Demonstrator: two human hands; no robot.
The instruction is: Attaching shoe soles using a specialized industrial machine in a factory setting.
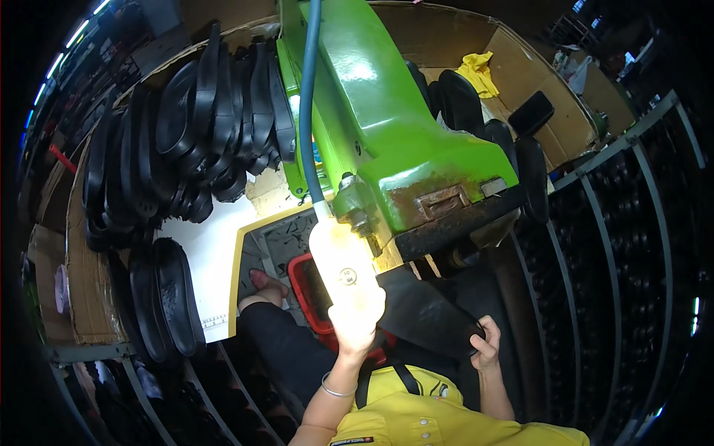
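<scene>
Under the nose of a green machine (pixel 439 160), a flat black piece (pixel 428 308) stretches between my two hands; its exact kind is hard to make out. My right hand (pixel 487 346) is closed on its right end, fingers curled over the edge. At its left end is my left hand (pixel 357 320), closed against the piece, its fingers washed out by strong light. Just above that hand, a glaring white lamp (pixel 338 245) hangs on a blue-grey cable (pixel 306 97) and partly blends with it.
Many black shoe soles (pixel 178 111) are stacked left of the machine, with a few more (pixel 175 297) on the white tabletop (pixel 216 256). Others (pixel 461 100) stand at right by a cardboard box (pixel 535 82) with a yellow cloth (pixel 477 73). A red basket (pixel 301 290) sits below; metal racks (pixel 595 215) flank me.
</scene>
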